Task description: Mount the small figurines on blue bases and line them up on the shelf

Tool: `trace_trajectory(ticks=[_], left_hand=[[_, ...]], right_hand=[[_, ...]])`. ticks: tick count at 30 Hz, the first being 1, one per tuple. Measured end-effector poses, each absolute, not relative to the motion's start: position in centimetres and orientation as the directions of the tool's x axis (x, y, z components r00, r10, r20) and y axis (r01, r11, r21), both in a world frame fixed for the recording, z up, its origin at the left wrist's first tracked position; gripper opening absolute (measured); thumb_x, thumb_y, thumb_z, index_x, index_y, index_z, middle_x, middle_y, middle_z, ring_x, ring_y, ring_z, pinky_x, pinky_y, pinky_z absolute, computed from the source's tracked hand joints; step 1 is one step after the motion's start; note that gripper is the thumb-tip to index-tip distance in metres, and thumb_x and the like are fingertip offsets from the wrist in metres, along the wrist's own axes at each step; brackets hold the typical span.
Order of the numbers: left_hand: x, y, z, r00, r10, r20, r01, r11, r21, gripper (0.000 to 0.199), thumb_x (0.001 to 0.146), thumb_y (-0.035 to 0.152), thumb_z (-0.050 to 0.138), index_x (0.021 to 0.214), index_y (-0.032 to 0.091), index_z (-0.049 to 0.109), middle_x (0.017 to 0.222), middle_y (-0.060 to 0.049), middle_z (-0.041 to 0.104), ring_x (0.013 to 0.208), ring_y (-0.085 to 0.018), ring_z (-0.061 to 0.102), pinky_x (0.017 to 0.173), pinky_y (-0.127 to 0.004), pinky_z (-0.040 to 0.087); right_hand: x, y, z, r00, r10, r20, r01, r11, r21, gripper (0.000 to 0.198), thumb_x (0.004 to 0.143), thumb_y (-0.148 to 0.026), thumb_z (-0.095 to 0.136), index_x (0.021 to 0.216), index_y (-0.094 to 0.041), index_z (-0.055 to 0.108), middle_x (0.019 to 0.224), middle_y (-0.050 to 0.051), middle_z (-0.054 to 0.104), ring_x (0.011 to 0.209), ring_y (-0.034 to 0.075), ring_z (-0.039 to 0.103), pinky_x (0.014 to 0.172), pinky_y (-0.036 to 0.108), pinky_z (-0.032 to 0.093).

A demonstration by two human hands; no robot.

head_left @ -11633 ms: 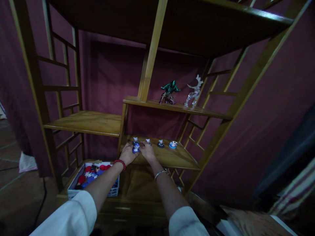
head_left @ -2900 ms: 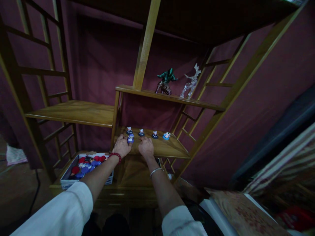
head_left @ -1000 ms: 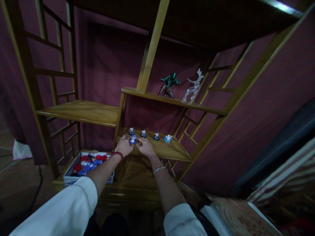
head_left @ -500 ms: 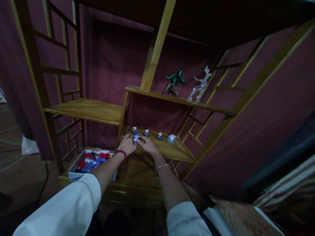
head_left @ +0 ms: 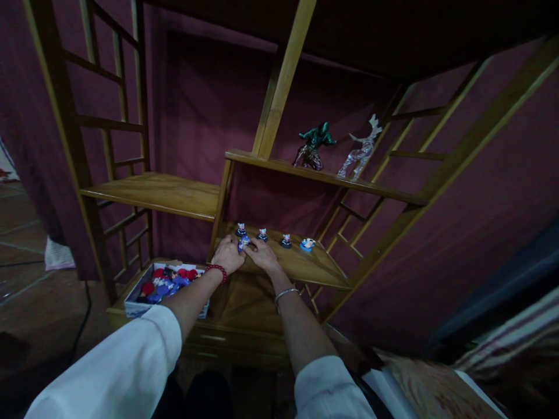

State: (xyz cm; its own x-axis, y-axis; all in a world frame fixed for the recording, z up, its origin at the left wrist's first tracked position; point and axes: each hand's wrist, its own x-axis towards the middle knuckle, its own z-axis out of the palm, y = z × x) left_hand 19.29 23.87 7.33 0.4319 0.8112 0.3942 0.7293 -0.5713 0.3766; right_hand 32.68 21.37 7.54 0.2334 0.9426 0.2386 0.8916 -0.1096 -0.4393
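A small purple-and-white figurine (head_left: 243, 242) is pinched between my two hands at the left front of the lower shelf (head_left: 305, 265). My left hand (head_left: 227, 256) closes on it from the left, a red bead bracelet on its wrist. From the right, the fingers of my right hand (head_left: 262, 254) press against it; that wrist wears a silver bangle. Behind my hands stand dark-based figurines, one at the left (head_left: 241, 229), a second figurine (head_left: 262, 234) and a third figurine (head_left: 286, 240). Farther right is a blue-based figurine (head_left: 307, 244).
An open box (head_left: 131, 307) with several red, blue and purple figurines stands at the lower left. Above my hands, a shelf (head_left: 271, 161) carries a green-and-bronze statuette (head_left: 315, 145) and a clear deer figure (head_left: 362, 148). Another wooden shelf (head_left: 157, 192) is at left.
The purple figurine in my hands appears tilted a little differently. Both hands stay almost in place, and the whole view has shifted slightly.
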Motion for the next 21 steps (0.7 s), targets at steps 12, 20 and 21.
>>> trace_trajectory(ticks=[12,20,21], left_hand=[[19.2,23.9,7.3,0.419,0.825,0.380,0.722,-0.556,0.412,0.035,0.076,0.036,0.044,0.098,0.011,0.058,0.104,-0.012,0.053,0.100,-0.022,0.049,0.090,-0.028,0.036],[19.0,23.9,7.3,0.407,0.834,0.372,0.702,-0.546,0.457,0.031,0.074,0.030,0.046,0.097,0.012,0.058,0.105,-0.012,0.053,0.101,-0.022,0.049,0.089,-0.028,0.037],[19.0,23.9,7.3,0.405,0.836,0.370,0.703,-0.543,0.459,0.031,0.074,0.030,0.046,0.097,0.012,0.058,0.105,-0.011,0.053,0.101,-0.022,0.049,0.089,-0.028,0.037]], right_hand=[[32.5,20.9,7.3,0.240,0.931,0.275,0.876,-0.086,-0.475,0.038,0.077,-0.044,0.049,0.110,-0.026,0.053,0.103,0.001,0.059,0.081,0.013,0.054,0.076,0.026,0.041],[32.2,20.3,7.2,0.402,0.858,0.321,0.824,-0.186,-0.535,0.022,0.077,-0.032,0.046,0.094,-0.024,0.058,0.078,-0.002,0.064,0.069,0.012,0.057,0.066,0.023,0.043],[32.2,20.3,7.1,0.402,0.856,0.325,0.824,-0.184,-0.536,0.021,0.076,-0.031,0.046,0.093,-0.025,0.058,0.076,-0.003,0.064,0.069,0.012,0.057,0.066,0.023,0.043]])
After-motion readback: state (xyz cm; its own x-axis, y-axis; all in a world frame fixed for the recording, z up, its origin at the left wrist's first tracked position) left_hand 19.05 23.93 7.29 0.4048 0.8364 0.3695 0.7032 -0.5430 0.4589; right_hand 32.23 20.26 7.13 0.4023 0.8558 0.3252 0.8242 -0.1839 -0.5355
